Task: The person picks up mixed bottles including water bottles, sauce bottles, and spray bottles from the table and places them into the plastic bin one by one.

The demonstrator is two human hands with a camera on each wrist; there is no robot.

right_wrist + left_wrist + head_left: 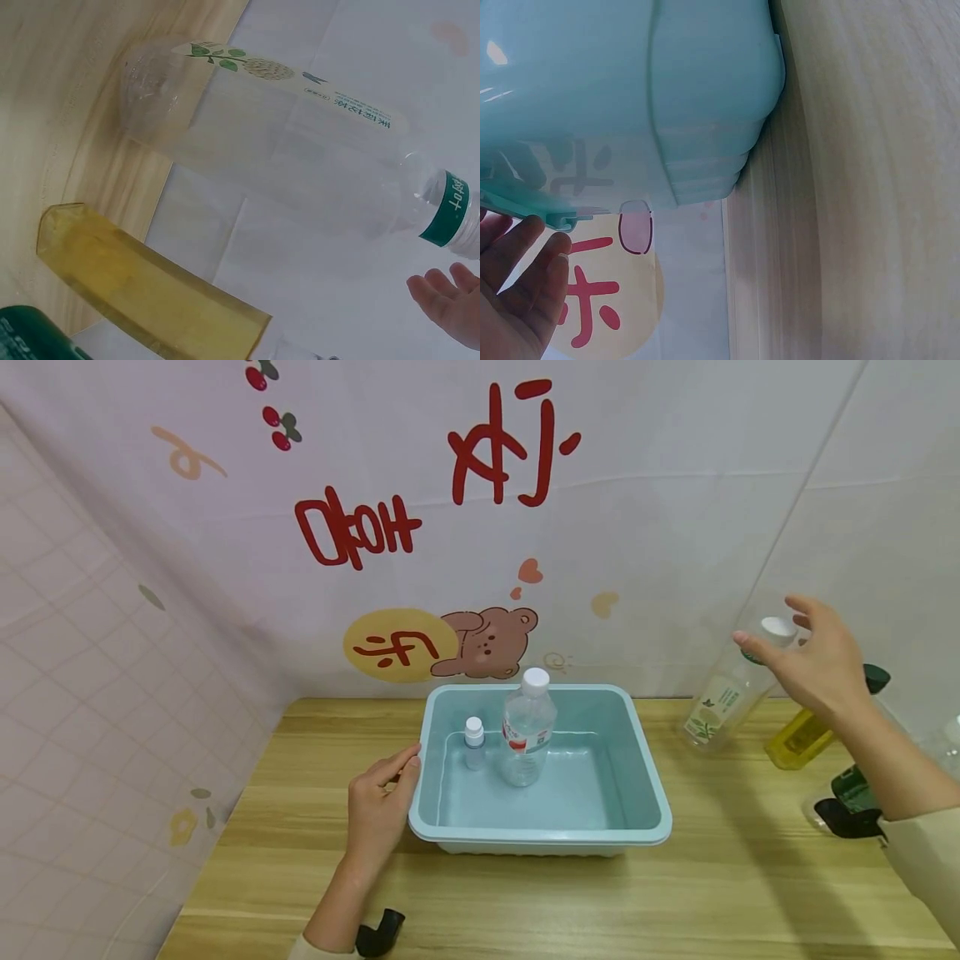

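A light-blue plastic basin holds a clear bottle with a white cap and a small white-capped bottle, both upright. My left hand holds the basin's left rim at its fingertips; the left wrist view shows fingers against the rim's underside. At the right, my right hand is spread beside the neck of a tall clear bottle with a white cap and green neck band. Its fingers look apart from that neck in the right wrist view. The tall bottle stands on the table.
Beyond the tall bottle stands a yellow bottle with a dark green cap. A green-labelled bottle is nearer, partly behind my right forearm, with another clear bottle at the edge. A printed cloth hangs behind the wooden table.
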